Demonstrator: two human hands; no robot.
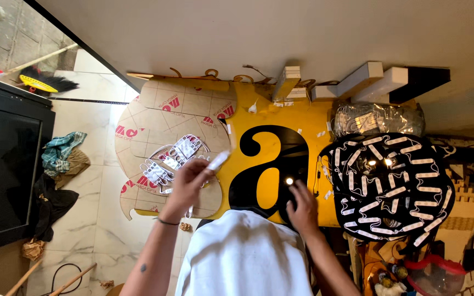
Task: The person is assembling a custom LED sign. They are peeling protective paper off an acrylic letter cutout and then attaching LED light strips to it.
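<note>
My left hand [188, 182] is raised over the yellow board [297, 129] and holds a small white tube-like piece [218, 160] between its fingers. My right hand [303, 207] rests on the large black letter shape [272, 167], fingers pressed down by a small lit white LED module [289, 181]. A bundle of wired white LED modules [167, 161] lies just left of my left hand on brown sheets [160, 126].
A black round panel [393, 186] covered with several white LED modules sits to the right, some lit. White boxes [366, 79] and a plastic bag [377, 118] lie beyond it. A broom [42, 82], rags [61, 153] and a dark cabinet [4, 164] stand at left.
</note>
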